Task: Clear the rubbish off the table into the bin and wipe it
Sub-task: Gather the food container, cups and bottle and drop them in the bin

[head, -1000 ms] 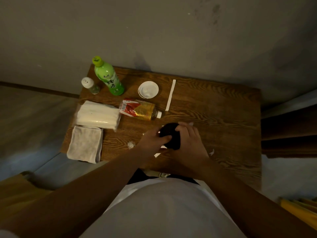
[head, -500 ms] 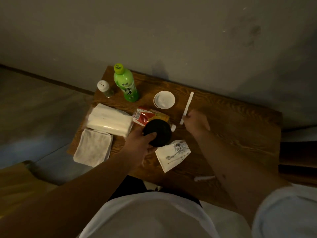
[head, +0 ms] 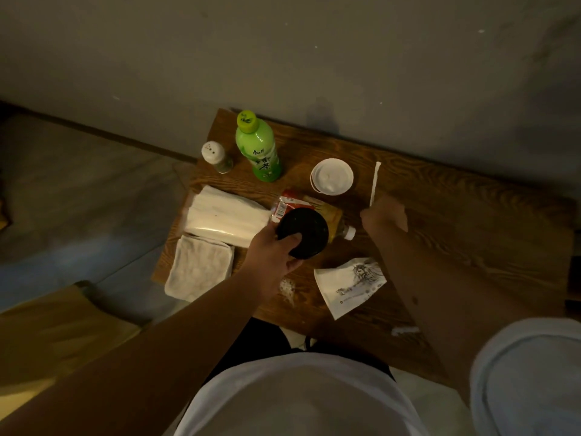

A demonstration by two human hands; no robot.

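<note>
On the wooden table [head: 478,234] my left hand [head: 272,251] grips a round black lid-like object [head: 303,231] and holds it above a lying bottle with a red and yellow label [head: 334,215]. My right hand [head: 385,214] has curled fingers at the near end of a long white paper straw [head: 375,184]; whether it grips the straw is unclear. A printed paper napkin [head: 349,283] lies near the front edge. Pale crumbs [head: 287,287] and a small white scrap [head: 404,330] are also there. A folded grey cloth [head: 199,267] lies at the front left.
A green tea bottle [head: 257,149] and a small shaker [head: 217,157] stand at the back left. A white paper cup [head: 331,177] stands at the back middle. A pack of tissues [head: 226,215] lies behind the cloth. A brown object [head: 47,325] sits on the floor at left.
Both hands were together on the black object near the front edge. My left hand has carried it up and back over the lying bottle, and my right hand has reached to the straw's near end.
</note>
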